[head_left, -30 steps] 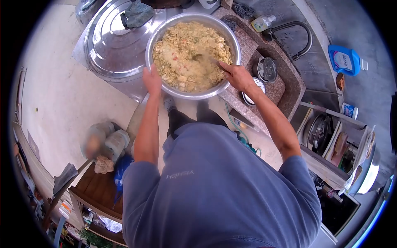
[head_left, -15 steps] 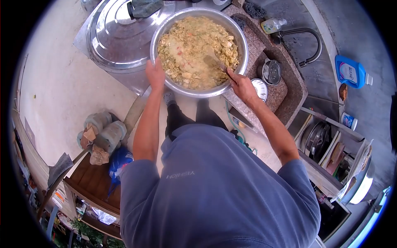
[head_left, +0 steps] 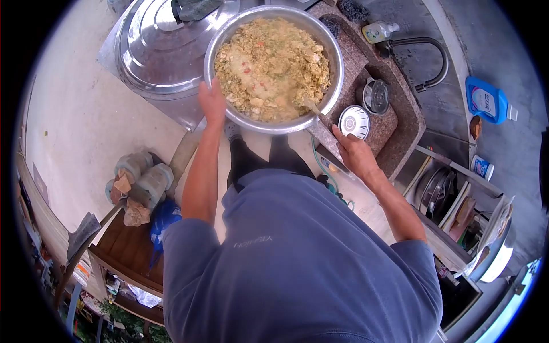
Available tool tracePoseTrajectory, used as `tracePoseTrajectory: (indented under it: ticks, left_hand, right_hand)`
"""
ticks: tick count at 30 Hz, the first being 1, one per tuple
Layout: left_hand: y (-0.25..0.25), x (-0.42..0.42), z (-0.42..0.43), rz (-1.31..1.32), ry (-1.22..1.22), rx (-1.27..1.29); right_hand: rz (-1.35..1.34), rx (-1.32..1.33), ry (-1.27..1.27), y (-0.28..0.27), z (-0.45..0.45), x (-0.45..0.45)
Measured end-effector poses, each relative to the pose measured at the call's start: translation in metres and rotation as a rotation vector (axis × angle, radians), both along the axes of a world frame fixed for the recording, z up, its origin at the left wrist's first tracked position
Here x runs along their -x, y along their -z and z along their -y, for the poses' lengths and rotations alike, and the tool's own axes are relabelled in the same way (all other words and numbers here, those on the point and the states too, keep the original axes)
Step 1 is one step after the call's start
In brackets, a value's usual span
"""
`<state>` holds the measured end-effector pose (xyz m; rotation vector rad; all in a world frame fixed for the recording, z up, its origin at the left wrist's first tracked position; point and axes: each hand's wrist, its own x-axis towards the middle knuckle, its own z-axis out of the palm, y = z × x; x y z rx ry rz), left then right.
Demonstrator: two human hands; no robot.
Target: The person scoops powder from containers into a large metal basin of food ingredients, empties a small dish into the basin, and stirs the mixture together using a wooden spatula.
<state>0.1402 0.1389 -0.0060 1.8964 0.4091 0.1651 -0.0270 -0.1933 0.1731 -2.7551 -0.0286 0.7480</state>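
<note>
A wide metal basin (head_left: 337,94) holds a yellowish crumbly mixture (head_left: 269,68) with pale chunks and a few red bits. My left hand (head_left: 213,103) is closed on the basin's rim at its near left side. In my right hand (head_left: 354,153) is the handle of a spatula (head_left: 325,119), which slants over the near right rim. The spatula's blade lies at the edge of the mixture, partly lost in it. My right hand itself is outside the basin, beside the sink.
A large round metal lid (head_left: 171,51) lies left of the basin. The stone sink (head_left: 394,128) on the right holds a patterned bowl (head_left: 354,122) and a small metal pot (head_left: 364,94). A curved faucet (head_left: 445,63), a soap bottle (head_left: 377,32) and a blue bottle (head_left: 483,102) stand beyond.
My right hand has drawn back toward the lower right, pulling the spatula from the mixture's middle to the basin's near right edge. My left hand stays on the rim.
</note>
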Motion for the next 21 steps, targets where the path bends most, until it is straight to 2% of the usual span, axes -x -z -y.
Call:
tracePoseTrajectory:
  ticks: [3,6,9,12,15,18,21]
  left_hand:
    - [0.005,0.002,-0.001,0.016,-0.005,0.015]
    - [0.015,-0.001,-0.004,0.048,-0.007,-0.017]
    - [0.009,0.000,0.000,0.009,0.003,-0.016]
    - [0.006,0.000,0.000,0.030,-0.004,-0.017]
    - [0.006,-0.001,0.002,0.070,-0.020,-0.008]
    - [0.010,0.001,0.001,0.051,-0.001,0.001]
    - [0.017,-0.002,-0.005,0.055,0.013,-0.027]
  right_hand:
    - [0.198,-0.119,0.058,0.062,-0.018,-0.031]
    - [0.328,-0.277,0.085,0.077,-0.021,-0.067]
    - [0.273,-0.251,0.046,0.055,-0.005,-0.074]
    - [0.220,-0.186,-0.035,0.000,0.007,-0.054]
    - [-0.037,-0.002,0.041,-0.059,0.003,-0.020]
    - [-0.040,0.015,0.053,-0.018,-0.004,-0.008]
    - [0.181,-0.149,0.072,0.055,-0.020,-0.056]
